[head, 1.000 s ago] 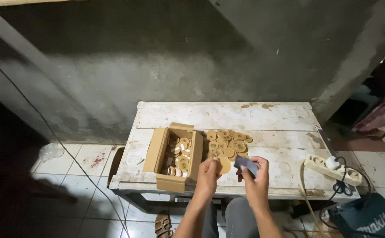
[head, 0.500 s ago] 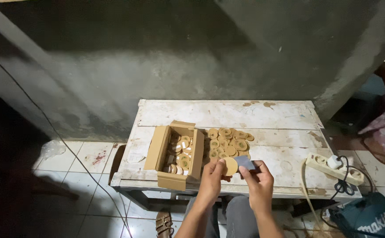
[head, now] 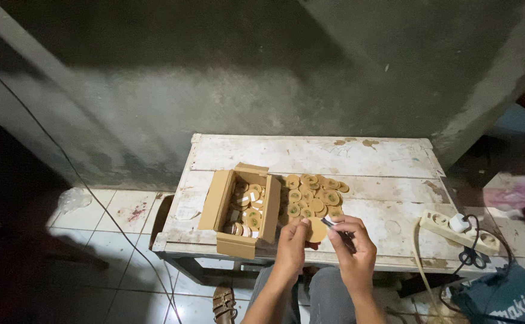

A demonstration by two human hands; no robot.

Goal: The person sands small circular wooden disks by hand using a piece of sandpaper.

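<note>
Left hand [head: 291,249] fingers pinching round wooden disc [head: 317,230] upright; right hand [head: 352,251] fingers clenched on small dark tool [head: 332,224], touching disc's right edge. Disc between both, above counter [head: 388,180].

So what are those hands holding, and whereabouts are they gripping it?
The left hand pinches a round tan disc by its left edge. The right hand grips a small dark tool near its lower end; what kind of tool is unclear.
</note>
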